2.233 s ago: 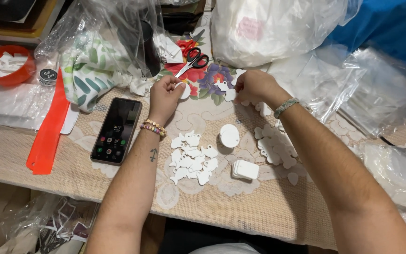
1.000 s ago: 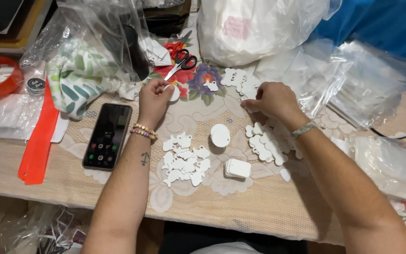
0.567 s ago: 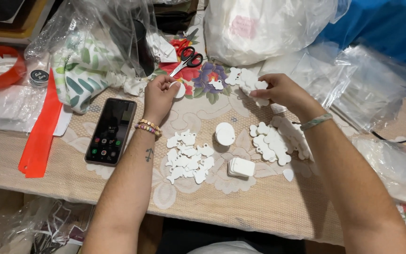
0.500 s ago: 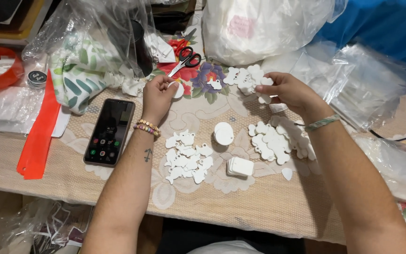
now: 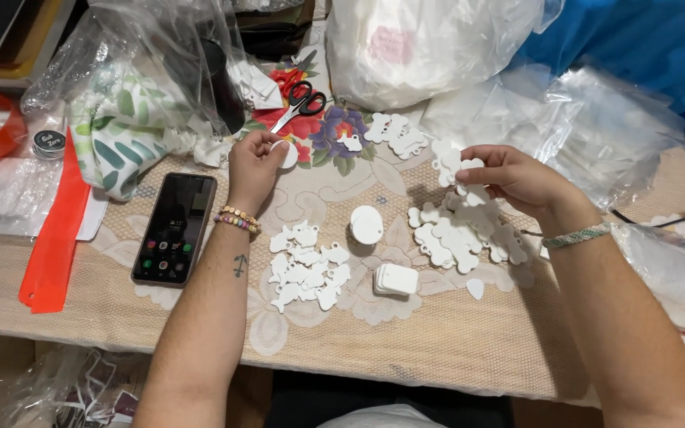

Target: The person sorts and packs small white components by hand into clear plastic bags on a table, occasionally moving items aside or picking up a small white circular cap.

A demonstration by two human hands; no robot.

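my left hand (image 5: 254,162) rests on the lace tablecloth (image 5: 438,333), fingers curled shut on a small white round tag (image 5: 285,154) pinched at the fingertips. my right hand (image 5: 509,176) is raised just over the cloth, fingers closed on a few white bone-shaped tags (image 5: 449,161) held in a small fan.

directly under the right hand: a loose heap of white bone tags (image 5: 457,238), pieces overlapping. one small pointed white piece (image 5: 476,288) lies apart, near the heap's lower edge. another small cluster of white tags (image 5: 394,132) sits further back on the floral print, near the scissors (image 5: 301,103) with black and red handles.

between my forearms: a pile of white animal-shaped tags (image 5: 304,265), a short stack of round white discs (image 5: 367,225), and a stack of rounded square tags (image 5: 395,279) just below it. these three are near each other, not touching.

left of my left wrist: a black phone (image 5: 175,227), screen lit, flat on the cloth. further left, an orange strip (image 5: 55,238) runs to the table edge, an orange bowl (image 5: 1,139) with white bits, a small round black tin (image 5: 48,143).

back edge crowded: clear plastic bag over leaf-print fabric (image 5: 116,135), big white bag (image 5: 430,43), clear sleeves (image 5: 596,135) on the right, blue fabric (image 5: 644,40) behind.
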